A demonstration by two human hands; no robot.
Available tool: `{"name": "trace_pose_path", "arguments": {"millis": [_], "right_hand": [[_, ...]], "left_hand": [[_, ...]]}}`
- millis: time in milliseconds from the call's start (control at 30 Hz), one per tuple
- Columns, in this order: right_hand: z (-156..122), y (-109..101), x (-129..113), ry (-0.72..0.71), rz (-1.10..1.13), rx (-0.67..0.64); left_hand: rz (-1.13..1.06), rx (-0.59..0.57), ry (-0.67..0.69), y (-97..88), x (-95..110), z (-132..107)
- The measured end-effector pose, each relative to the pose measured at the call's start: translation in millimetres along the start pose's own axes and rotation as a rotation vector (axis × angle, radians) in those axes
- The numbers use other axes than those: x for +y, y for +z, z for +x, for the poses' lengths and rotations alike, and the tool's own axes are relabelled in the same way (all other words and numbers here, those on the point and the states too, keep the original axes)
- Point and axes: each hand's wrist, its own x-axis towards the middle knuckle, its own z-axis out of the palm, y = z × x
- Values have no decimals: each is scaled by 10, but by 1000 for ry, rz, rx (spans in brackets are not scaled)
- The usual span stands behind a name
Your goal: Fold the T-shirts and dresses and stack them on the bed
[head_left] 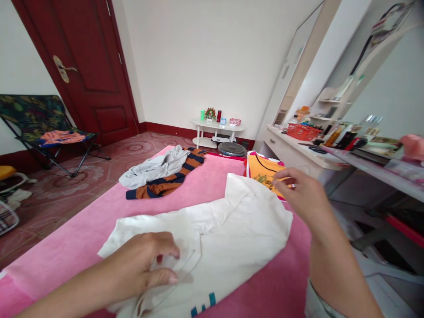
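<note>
A white shirt point(238, 234) with teal print near its bottom edge lies spread and partly wrinkled on a pink bed cover point(218, 170). My left hand point(155, 260) is over the shirt's left part, thumb and fingers apart; whether the fingertips touch the cloth I cannot tell. Above the right end of the shirt is my right hand point(300, 194), its fingers loosely bent with nothing visible between them. Behind that hand sits a stack of clothes topped by a yellow garment point(260, 165), which the fingers partly cover.
A grey garment point(155, 165) and an orange-and-navy striped garment point(179, 179) lie at the bed's far left. To the right stands a dressing table point(298, 148) with a red basket point(303, 131) and bottles. A folding chair point(36, 117) holds clothes near the door point(79, 66).
</note>
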Motion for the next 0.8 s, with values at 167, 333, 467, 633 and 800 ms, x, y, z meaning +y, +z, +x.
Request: {"name": "trace_pose_path", "arguments": {"millis": [167,333,467,633,800], "right_hand": [[-150,666,-8,-60,-113,-584],[-255,826,113,-74,-110,-769],[-168,685,197,-82,-48,-780],[-44,612,256,-68,195,-615],[-31,713,138,-28,241,-266]], "left_hand": [[124,-52,-57,219,133,157],[15,-103,-32,189,24,212],[-170,140,-144,-296,-426,340],[177,897,-394,-897,-747,380],[41,389,-71,-415,-495,256]]}}
